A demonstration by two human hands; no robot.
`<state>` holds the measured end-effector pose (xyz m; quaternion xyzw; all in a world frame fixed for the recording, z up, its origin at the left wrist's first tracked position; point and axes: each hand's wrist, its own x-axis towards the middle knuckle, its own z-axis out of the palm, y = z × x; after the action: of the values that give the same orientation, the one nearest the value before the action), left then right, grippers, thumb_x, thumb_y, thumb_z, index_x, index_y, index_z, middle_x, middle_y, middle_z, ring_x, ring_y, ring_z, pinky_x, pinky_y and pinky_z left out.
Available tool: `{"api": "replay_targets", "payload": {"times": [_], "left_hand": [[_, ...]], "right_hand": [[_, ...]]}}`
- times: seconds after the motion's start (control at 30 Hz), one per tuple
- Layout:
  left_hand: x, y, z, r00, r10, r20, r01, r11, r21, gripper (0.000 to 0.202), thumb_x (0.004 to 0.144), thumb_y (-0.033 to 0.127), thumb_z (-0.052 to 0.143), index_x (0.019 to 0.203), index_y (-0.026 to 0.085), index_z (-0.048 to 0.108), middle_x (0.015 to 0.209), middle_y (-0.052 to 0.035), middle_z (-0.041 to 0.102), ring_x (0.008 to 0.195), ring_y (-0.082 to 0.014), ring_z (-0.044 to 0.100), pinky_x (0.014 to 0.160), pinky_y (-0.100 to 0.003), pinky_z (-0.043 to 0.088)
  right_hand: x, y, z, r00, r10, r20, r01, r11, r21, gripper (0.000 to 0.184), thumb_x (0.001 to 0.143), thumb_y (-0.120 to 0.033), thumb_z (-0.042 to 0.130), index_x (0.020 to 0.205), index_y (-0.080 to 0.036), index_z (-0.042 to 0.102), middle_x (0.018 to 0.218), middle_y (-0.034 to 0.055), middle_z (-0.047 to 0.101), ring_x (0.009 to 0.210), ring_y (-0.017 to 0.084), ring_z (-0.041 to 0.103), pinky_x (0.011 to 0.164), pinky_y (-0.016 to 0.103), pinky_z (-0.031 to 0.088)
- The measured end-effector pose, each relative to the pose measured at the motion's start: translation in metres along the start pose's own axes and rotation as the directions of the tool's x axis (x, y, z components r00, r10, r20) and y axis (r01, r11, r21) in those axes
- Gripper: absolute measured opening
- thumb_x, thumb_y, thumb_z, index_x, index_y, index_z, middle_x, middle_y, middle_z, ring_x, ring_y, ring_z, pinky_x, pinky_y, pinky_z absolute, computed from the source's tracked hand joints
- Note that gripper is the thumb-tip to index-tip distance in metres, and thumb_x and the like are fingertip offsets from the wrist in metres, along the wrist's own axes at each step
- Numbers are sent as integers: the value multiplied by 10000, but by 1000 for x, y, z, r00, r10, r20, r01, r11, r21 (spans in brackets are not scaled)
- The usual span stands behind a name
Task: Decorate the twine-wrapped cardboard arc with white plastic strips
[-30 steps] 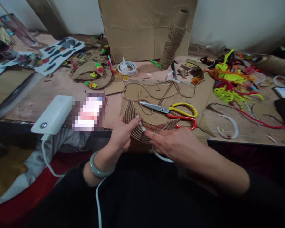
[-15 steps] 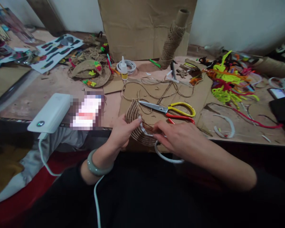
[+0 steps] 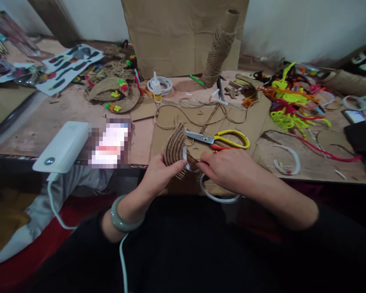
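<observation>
Mid-frame, the left hand (image 3: 158, 175) pinches the curved twine piece (image 3: 174, 145), just left of the right hand (image 3: 230, 169), whose hold is hidden.

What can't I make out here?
All in the head view:
Red scissors handle: mostly hidden behind the right grip.
Corded piece, lower left: covered by the left grip.
Bright screen, content: masked by pixel blocks.
Bottle label, wording: too small to read.

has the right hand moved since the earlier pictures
Yes. Against the scissors, the right hand has shifted forward, away from the body; more of their red handle is now hidden behind it.
</observation>
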<state>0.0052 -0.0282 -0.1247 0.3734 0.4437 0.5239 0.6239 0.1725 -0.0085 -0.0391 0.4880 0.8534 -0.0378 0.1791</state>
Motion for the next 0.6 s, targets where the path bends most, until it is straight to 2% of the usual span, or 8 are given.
{"api": "replay_targets", "payload": {"times": [0.2, 0.43, 0.6], "left_hand": [[2, -2, 3, 995, 96, -26, -95, 994, 46, 261, 714, 227, 733, 972, 192, 723, 981, -70, 739, 834, -202, 697, 760, -314, 575], [-1, -6, 4, 998, 51, 23, -51, 999, 4, 195, 711, 278, 739, 877, 176, 736, 910, -73, 745, 883, -218, 691, 862, -365, 551], [-1, -4, 7, 997, 75, -16, -76, 996, -41, 201, 705, 246, 742, 891, 171, 731, 934, -69, 745, 936, -213, 684, 892, -352, 538]], "right_hand": [[2, -3, 4, 996, -50, -79, 50, 999, -4, 376, 944, -378, 368, 861, -174, 673, 734, 115, 710, 723, 271, 686, 540, 302, 391], [5, 3, 2, 995, -49, -83, 48, 999, -8, 398, 955, -393, 330, 916, -173, 660, 723, 114, 700, 733, 277, 676, 560, 310, 375], [0, 1, -6, 997, 18, -78, -10, 995, 97, 372, 964, -382, 319, 1050, -200, 632, 845, 88, 719, 767, 243, 670, 602, 299, 367]]}}
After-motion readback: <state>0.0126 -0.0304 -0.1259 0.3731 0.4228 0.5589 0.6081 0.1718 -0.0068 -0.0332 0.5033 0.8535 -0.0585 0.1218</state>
